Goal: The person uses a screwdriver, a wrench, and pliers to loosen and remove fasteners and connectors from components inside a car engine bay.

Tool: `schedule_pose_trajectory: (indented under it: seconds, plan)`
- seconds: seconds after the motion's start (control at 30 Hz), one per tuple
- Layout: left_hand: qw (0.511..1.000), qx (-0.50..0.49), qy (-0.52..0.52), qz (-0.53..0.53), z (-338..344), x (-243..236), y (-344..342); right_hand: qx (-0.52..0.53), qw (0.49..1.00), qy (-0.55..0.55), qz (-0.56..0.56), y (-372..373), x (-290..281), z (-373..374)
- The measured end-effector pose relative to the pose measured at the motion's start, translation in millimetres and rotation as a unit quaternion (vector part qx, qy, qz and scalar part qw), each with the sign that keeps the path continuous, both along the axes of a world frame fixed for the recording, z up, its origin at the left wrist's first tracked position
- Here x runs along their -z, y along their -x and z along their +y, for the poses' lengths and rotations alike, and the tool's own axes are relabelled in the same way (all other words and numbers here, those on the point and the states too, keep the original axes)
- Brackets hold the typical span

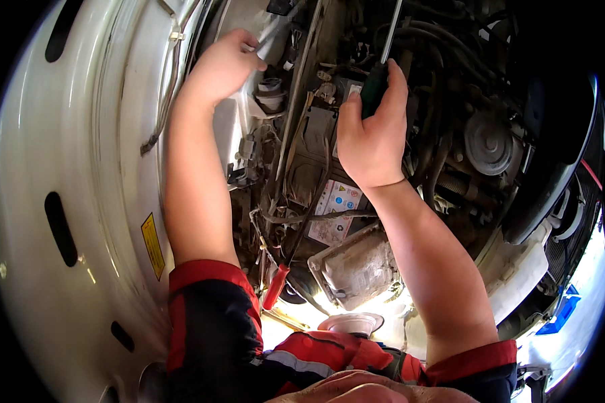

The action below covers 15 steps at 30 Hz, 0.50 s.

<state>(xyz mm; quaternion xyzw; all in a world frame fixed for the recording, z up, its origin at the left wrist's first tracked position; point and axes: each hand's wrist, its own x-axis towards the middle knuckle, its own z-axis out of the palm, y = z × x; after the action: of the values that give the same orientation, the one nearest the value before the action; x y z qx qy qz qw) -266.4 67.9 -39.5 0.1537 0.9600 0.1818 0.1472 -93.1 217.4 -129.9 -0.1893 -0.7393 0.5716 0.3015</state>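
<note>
Right hand (372, 138) is gripping a screwdriver (376, 80), its shaft running up beyond the fingers; left hand (223, 64) is pinching a part, unclear.

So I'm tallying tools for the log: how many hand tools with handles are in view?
2. A dark-handled screwdriver gripped in the right hand over the engine bay, and a red-handled tool lying lower down beside the left sleeve. Others may be hidden.

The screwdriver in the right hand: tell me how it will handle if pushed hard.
The screwdriver probably stays stiff: its metal shaft looks straight and thin. The dark handle, wrapped by the right hand, likely grips well. Its tip is hidden among the engine parts, so slipping cannot be ruled out.
</note>
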Motion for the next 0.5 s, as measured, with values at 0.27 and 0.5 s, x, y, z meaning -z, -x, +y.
schedule_pose_trajectory:
  seconds: [0.27,0.5]
  plan:
    - [0.988,0.068,0.115,-0.082,-2.9,4.9,8.8,-0.011,1.000,0.010,0.004,-0.5,4.8,-1.3]
    - [0.994,0.039,0.043,-0.091,-5.5,0.2,10.6,-0.010,0.999,-0.011,0.037,1.1,8.2,-3.0]
